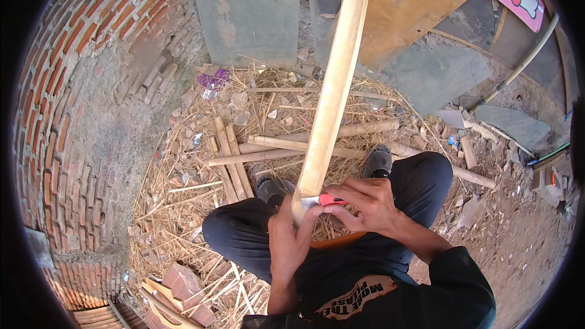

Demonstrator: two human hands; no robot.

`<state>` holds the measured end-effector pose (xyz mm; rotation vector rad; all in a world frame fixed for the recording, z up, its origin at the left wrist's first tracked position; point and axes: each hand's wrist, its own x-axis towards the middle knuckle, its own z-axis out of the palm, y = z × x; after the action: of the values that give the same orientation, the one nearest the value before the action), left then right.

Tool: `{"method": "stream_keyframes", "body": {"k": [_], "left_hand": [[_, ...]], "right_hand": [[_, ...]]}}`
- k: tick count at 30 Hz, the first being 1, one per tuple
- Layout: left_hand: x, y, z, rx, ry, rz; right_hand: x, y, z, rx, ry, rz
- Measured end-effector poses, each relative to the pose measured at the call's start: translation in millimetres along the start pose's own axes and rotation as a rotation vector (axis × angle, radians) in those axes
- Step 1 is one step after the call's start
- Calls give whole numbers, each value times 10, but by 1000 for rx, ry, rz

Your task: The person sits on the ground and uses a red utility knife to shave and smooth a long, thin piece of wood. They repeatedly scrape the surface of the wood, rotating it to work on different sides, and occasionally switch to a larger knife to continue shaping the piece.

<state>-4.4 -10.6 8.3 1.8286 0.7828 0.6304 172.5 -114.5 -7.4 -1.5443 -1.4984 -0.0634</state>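
Left hand point(287, 234) grips the near end of a long, pale-tan split-bamboo trough point(332, 91) above the lap; right hand point(368, 204) holds a red-handled, metal-bladed knife point(331, 199) there. Splitting done — near-end trimming apparently underway; remainder undeterminable.

head view looks from above the grip, facing steeply down. the left hand point(286, 234) and right hand point(368, 204) appear at close range, with knees point(426, 176) either side of the grip. wide fisheye coverage: a brick wall point(64, 146) bends left of the grip, flat panels point(250, 18) show farther off beyond it, brown ground point(512, 250) lies right.
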Motion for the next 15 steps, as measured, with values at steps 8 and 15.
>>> {"method": "stream_keyframes", "body": {"k": [8, 15], "left_hand": [[-34, 41, -17, 58, 9, -11], [-294, -1, -17, 127, -86, -133]], "right_hand": [[29, -18, -90, -54, -44, -3], [315, 526, -465, -148, 276, 230]]}}
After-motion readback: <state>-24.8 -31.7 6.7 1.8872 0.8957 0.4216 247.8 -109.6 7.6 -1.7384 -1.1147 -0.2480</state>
